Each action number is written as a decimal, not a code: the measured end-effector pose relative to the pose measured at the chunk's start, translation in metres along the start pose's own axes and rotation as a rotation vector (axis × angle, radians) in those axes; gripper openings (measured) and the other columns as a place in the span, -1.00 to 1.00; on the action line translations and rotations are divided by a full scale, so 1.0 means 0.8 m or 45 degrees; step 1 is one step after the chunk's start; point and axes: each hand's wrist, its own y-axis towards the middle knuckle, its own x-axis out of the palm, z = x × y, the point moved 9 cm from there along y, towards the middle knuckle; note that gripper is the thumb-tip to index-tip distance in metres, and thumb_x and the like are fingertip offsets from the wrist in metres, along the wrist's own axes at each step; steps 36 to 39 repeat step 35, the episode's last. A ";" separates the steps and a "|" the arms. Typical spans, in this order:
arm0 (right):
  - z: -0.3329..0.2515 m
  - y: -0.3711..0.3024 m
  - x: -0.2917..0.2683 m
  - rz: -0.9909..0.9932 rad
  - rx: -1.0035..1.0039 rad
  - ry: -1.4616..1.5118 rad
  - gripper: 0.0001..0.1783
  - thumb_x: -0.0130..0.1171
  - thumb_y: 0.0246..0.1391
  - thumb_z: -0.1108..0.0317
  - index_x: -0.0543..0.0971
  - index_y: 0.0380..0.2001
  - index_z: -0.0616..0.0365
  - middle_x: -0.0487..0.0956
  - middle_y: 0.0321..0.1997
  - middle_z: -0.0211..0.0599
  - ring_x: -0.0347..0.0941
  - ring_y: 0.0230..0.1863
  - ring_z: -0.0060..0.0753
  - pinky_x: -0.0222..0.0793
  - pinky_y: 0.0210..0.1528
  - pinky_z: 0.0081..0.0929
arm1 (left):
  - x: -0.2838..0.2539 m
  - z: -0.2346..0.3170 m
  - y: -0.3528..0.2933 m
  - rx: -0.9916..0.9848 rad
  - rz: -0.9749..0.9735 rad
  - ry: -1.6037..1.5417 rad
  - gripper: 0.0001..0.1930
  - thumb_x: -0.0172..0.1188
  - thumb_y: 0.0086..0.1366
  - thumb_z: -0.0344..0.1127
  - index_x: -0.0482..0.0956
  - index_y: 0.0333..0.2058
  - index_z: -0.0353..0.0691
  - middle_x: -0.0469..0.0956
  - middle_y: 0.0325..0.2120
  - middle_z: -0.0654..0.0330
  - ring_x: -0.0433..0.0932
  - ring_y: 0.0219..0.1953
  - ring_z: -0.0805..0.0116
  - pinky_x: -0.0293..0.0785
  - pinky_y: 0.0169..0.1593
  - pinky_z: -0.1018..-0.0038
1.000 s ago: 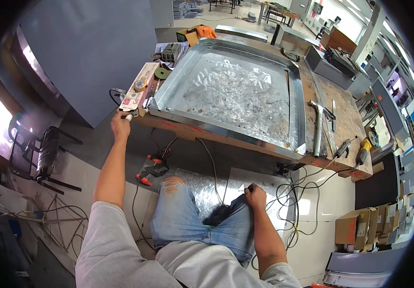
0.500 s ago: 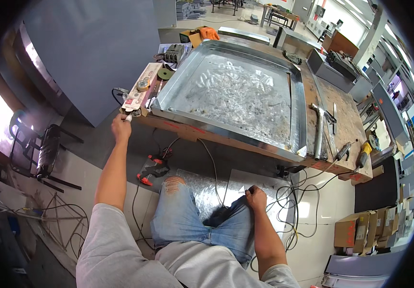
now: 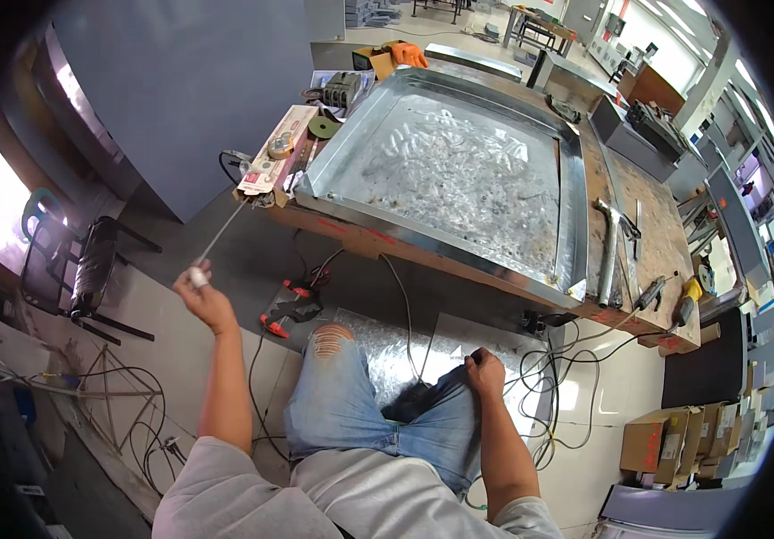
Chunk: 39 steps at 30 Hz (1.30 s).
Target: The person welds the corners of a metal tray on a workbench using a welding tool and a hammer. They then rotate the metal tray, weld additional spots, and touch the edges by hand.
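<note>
My left hand point(image 3: 204, 298) is raised to the left of my knee and closed on the white-wrapped end of a thin grey rod point(image 3: 223, 235). The rod runs up to the left corner of the wooden workbench point(image 3: 640, 208), near a flat box of small discs point(image 3: 272, 160). My right hand point(image 3: 486, 372) rests on my right thigh, gripping a dark object point(image 3: 415, 406) lying between my jeans legs; what it is I cannot tell. A big shallow sheet-metal tray point(image 3: 405, 226) covers most of the bench.
A hammer point(image 3: 606, 253) and hand tools lie on the bench's right side. On the floor are a red-handled tool point(image 3: 286, 307), a metal sheet point(image 3: 387, 350) and tangled cables point(image 3: 575, 382). Cardboard boxes point(image 3: 667, 440) stand right, a black rack point(image 3: 90, 269) left.
My left hand has drawn back from the bench corner toward the lower left, with the thin rod in it. My right hand has stayed on my thigh.
</note>
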 end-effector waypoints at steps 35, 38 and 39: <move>-0.307 -0.339 -0.501 0.782 -1.294 1.117 -0.71 0.15 0.23 0.38 0.46 0.02 0.03 0.46 0.14 -0.22 0.53 -0.03 0.06 0.52 -0.04 0.11 | 0.157 0.566 -0.180 0.559 -1.217 -1.219 -0.74 0.35 0.20 -0.21 0.55 -0.13 0.07 0.49 -0.32 0.41 0.30 -0.60 0.53 0.08 -0.51 0.53; -0.307 -0.339 -0.501 0.782 -1.294 1.117 -0.71 0.15 0.23 0.38 0.46 0.02 0.03 0.46 0.14 -0.22 0.53 -0.03 0.06 0.52 -0.04 0.11 | 0.157 0.566 -0.180 0.559 -1.217 -1.219 -0.74 0.35 0.20 -0.21 0.55 -0.13 0.07 0.49 -0.32 0.41 0.30 -0.60 0.53 0.08 -0.51 0.53; -0.307 -0.339 -0.501 0.782 -1.294 1.117 -0.71 0.15 0.23 0.38 0.46 0.02 0.03 0.46 0.14 -0.22 0.53 -0.03 0.06 0.52 -0.04 0.11 | 0.157 0.566 -0.180 0.559 -1.217 -1.219 -0.74 0.35 0.20 -0.21 0.55 -0.13 0.07 0.49 -0.32 0.41 0.30 -0.60 0.53 0.08 -0.51 0.53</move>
